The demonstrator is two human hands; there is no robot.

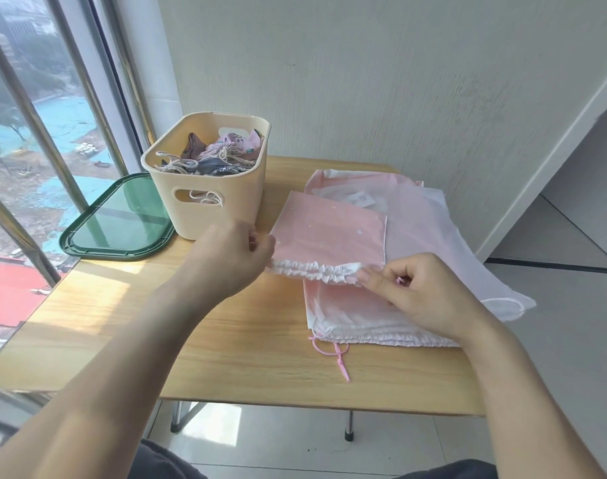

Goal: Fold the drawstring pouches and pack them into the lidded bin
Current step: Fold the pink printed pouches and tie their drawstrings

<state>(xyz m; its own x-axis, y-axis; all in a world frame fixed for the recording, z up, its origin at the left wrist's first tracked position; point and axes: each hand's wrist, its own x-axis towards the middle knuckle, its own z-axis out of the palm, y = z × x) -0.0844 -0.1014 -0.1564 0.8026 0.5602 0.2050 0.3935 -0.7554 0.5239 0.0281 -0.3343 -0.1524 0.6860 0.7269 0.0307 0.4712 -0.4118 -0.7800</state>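
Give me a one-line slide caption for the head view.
Both hands hold a pink pouch by its ruffled hem above the pouch pile, beside the open cream bin.

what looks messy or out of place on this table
The pile of pink pouches on the right hangs past the table edge. A pink drawstring trails loose in front. In the bin, cords poke through the handle hole. The green lid juts over the left edge.

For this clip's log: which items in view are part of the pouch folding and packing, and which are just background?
Part of the job:
- pink pouch, held at its ruffled edge by left hand and right hand
- pouch stack beneath
- beige bin holding pouches
- green lid beside the bin

Background:
- wooden table
- window
- wall
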